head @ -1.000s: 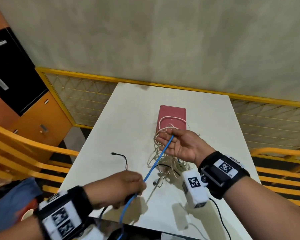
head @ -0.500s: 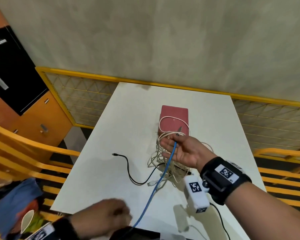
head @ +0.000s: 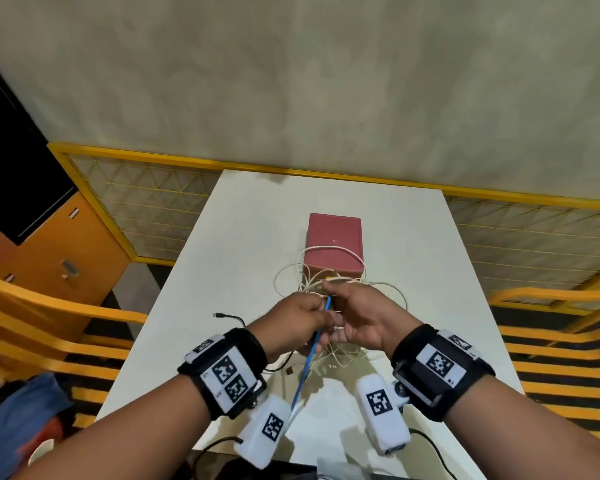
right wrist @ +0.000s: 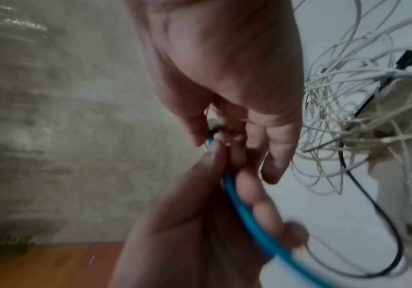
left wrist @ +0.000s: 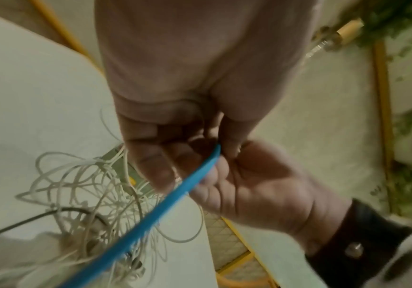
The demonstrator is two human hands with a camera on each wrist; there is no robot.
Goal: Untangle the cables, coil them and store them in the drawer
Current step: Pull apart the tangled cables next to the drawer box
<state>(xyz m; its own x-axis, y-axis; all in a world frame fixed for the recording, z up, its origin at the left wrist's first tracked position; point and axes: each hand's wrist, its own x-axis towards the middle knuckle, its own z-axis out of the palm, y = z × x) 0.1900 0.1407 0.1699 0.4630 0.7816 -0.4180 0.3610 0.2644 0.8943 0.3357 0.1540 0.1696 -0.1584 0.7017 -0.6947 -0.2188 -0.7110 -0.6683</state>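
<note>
Nearest the desk's (head: 243,216) front edge the blue cable (head: 303,374) runs up off the edge into both hands, which meet above the middle of the desk; the left hand (head: 291,323) has its fingers curled round the blue cable and its thumb pinching it, plain in the left wrist view; the right hand (head: 357,320) pinches the same cable near its upper end between thumb and fingertips, its other fingers loosely bent. Just under and beyond the hands hangs and lies the tangle of white cables (head: 329,282), with a black cable (head: 229,317) trailing out toward the desk's left edge, its plug lying free on the top; whether the blue cable is yet clear of the white loops I cannot tell. Past the tangle, toward the far edge, stands a red box (head: 334,244), a white loop resting on its near face; no open drawer shows. The step in hand looks like untangling, likely freeing the blue cable first; the next move probably calls for drawing it out gently hand over hand, watching for snags, then winding it into a coil.
</note>
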